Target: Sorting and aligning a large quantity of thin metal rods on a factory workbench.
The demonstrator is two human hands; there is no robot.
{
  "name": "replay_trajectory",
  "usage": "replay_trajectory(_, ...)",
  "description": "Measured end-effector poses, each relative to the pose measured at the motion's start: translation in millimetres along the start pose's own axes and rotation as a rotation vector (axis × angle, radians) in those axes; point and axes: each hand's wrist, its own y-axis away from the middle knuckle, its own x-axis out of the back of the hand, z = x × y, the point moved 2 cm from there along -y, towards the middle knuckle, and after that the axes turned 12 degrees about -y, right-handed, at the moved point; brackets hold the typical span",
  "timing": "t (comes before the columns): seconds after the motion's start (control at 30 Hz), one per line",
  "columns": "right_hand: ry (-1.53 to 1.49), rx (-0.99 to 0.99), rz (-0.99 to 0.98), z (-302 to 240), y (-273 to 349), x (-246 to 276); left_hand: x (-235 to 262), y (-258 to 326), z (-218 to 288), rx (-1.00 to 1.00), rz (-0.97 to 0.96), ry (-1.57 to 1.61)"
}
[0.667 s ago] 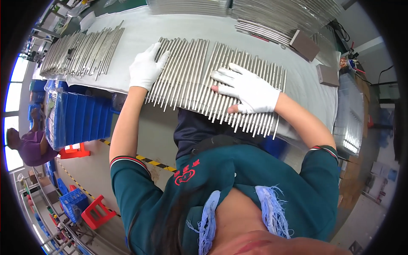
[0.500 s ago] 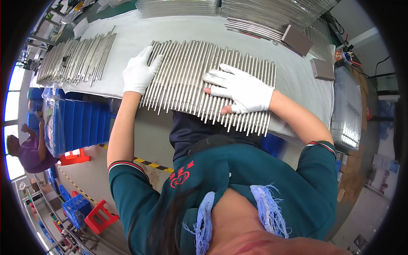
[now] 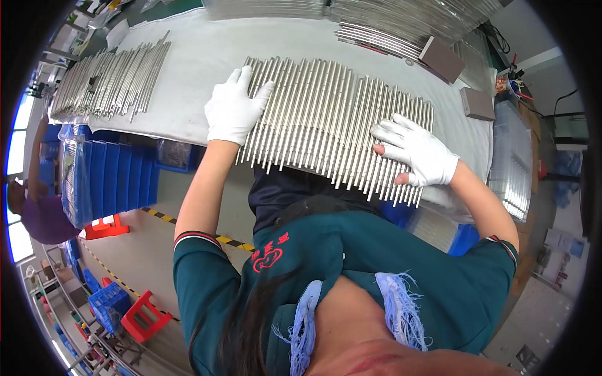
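A wide row of thin metal rods lies side by side on the white-covered table, their near ends sticking out over its front edge. My left hand, in a white glove, rests flat on the left end of the row with fingers spread. My right hand, also gloved, lies flat on the right end of the row, fingers apart, thumb at the rods' near ends. Neither hand grips a rod.
A second batch of rods lies at the table's left. More rod stacks and two brown blocks sit at the back right. Blue crates stand below the table's left; another person in purple is at far left.
My right hand has slid from the middle of the row to its right end. My left hand stays on the left end. The view has shifted slightly.
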Motion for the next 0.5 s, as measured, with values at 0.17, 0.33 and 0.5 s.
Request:
replay_trajectory(0.17, 0.012, 0.011, 0.000, -2, -6, 1, 2, 6, -1, -0.008, -0.014, -0.008)
replay_trajectory(0.33, -0.176, -0.059, 0.165, 7, -15, 1, 15, 40, -14, -0.250, 0.072, 0.046)
replay_trajectory(0.5, -0.798, -0.220, 0.550, 26, -73, 28, 18, 83, -31, -0.458, -0.097, 0.068)
